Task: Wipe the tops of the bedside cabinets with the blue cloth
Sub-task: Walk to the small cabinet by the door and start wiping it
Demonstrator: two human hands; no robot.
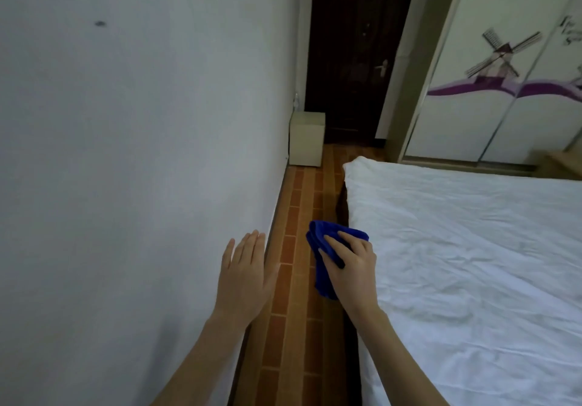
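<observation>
My right hand (351, 268) grips a bunched blue cloth (321, 248) and holds it above the strip of floor at the bed's left edge. My left hand (244, 275) is flat and empty, fingers stretched out, close to the white wall. A small cream bedside cabinet (307, 142) stands far ahead against the wall, beside a dark door. Both hands are well short of the cabinet.
A white wall (126, 153) runs along the left. A bed with a white sheet (456, 264) fills the right. Between them lies a narrow brown tiled floor strip (294, 279). A dark door (356, 53) and a wardrobe with a windmill picture (504, 68) stand at the back.
</observation>
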